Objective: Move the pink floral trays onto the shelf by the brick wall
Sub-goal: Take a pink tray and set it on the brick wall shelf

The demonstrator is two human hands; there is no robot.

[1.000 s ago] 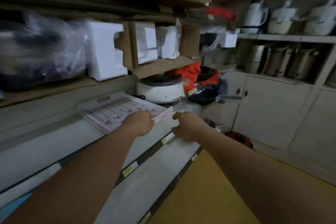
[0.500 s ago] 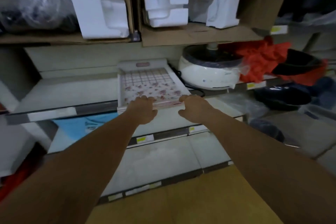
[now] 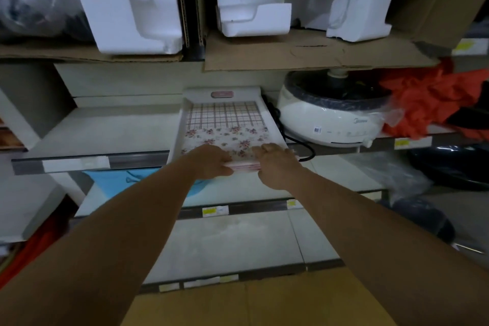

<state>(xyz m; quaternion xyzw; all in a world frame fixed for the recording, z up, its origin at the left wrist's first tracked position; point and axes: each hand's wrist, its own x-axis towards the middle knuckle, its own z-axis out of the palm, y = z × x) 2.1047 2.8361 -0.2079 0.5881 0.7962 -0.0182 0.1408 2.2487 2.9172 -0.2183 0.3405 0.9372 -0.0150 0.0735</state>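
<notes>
A stack of pink floral trays point(image 3: 225, 124), with a plaid band at the far end and flowers at the near end, lies flat on a white shelf point(image 3: 105, 132). Its near edge juts over the shelf's front rail. My left hand point(image 3: 211, 160) grips the near edge at its left part. My right hand point(image 3: 276, 164) grips the same edge at its right part. Both hands cover the front rim, where thin pink layers show between them.
A white electric cooker point(image 3: 330, 116) with a black cord stands just right of the trays. Orange cloth point(image 3: 434, 100) lies farther right. Foam packing blocks point(image 3: 127, 2) and cardboard fill the shelf above. A blue item point(image 3: 116, 180) sits below. Lower shelves stick out toward me.
The view has swung to face the shelf squarely. The trays turned from an angle to straight on the shelf, and my right hand came onto their near edge.
</notes>
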